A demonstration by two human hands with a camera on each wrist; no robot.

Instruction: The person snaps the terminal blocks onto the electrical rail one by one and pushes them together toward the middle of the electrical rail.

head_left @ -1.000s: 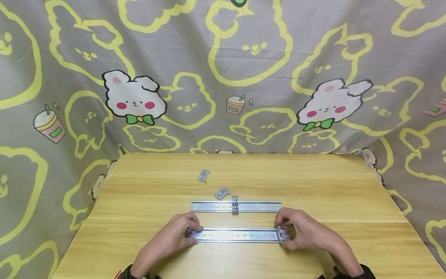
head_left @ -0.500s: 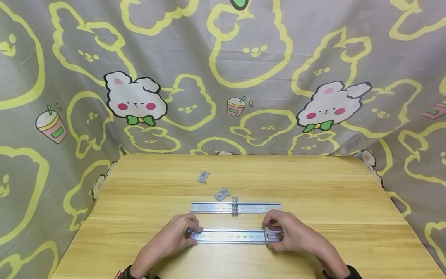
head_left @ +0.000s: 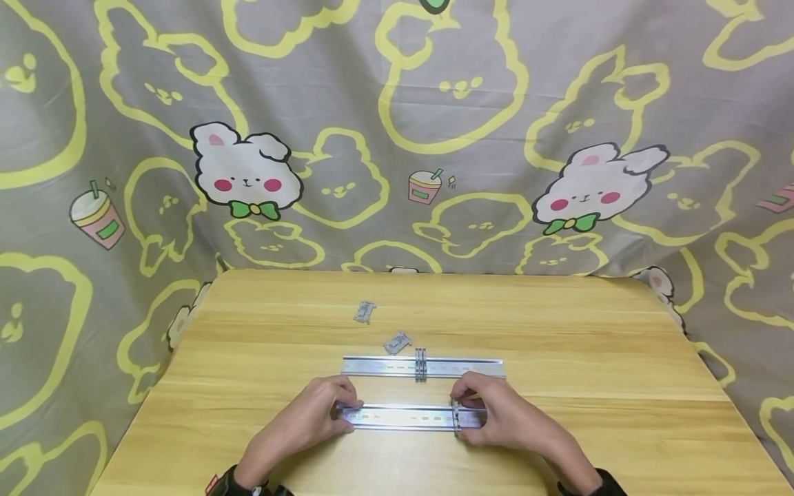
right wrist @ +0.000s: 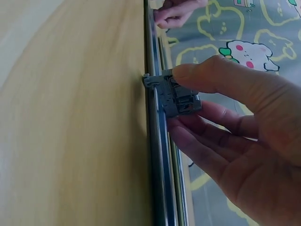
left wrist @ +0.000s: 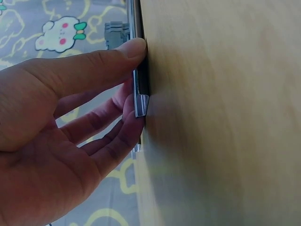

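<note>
A slotted metal DIN rail point(head_left: 406, 417) lies across the near part of the table. My left hand point(head_left: 312, 415) holds its left end, thumb on the front edge and fingers behind; the left wrist view shows the rail's end point(left wrist: 141, 104) between them. Toward the other end, my right hand point(head_left: 502, 415) pinches a grey terminal block point(right wrist: 176, 94) between thumb and fingers. That block sits across the rail, its small foot at the rail's front edge in the right wrist view. A stretch of rail extends under the right palm, partly hidden by the fingers.
Behind and parallel lies a second DIN rail point(head_left: 378, 366), with a few thin terminal blocks point(head_left: 420, 365) standing side by side near its middle. Two loose grey terminal blocks point(head_left: 397, 343) lie flat farther back. A patterned curtain point(head_left: 347, 234) hangs beyond the wooden table point(head_left: 558, 310).
My right hand has moved left along the near rail, bringing the terminal block with it from near the right end. The left hand keeps its hold on the rail's left end.
</note>
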